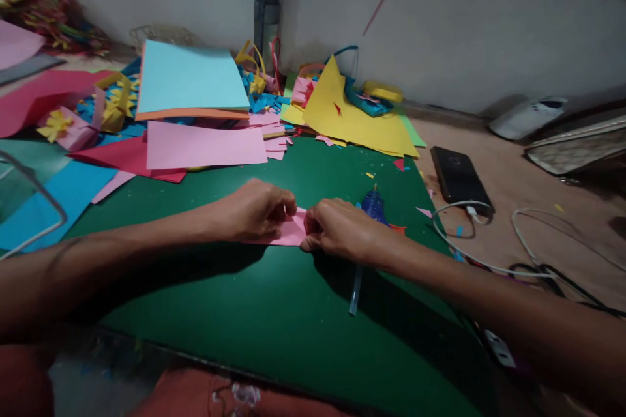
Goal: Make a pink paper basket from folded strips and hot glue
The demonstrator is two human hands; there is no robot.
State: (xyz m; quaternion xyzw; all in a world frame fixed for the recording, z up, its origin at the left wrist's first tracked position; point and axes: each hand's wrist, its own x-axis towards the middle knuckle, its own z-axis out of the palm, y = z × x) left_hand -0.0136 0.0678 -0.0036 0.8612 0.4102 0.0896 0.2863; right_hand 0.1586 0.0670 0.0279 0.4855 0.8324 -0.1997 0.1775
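Reddish cloth [176,394] lies at the bottom edge of the frame, below the near edge of the green table [235,319]. Both bare forearms slant in from the lower corners and meet at the centre, where a pink paper [290,233] lies on the table between the hands. The right hand [337,228], knuckles up, pinches the paper's right end between thumb and curled fingers; a slanting line there may be a crease. The left hand [254,212] arches over the other end, fingers bent, thumb low against the paper; whether they pinch it or only press, I cannot tell. Gripping from opposite ends probably steadies so small a piece. Just behind the right wrist, a blue glue gun [374,206] seems parked within reach. Stacked sheets [193,78] sit at upper left, perhaps to free the working space.
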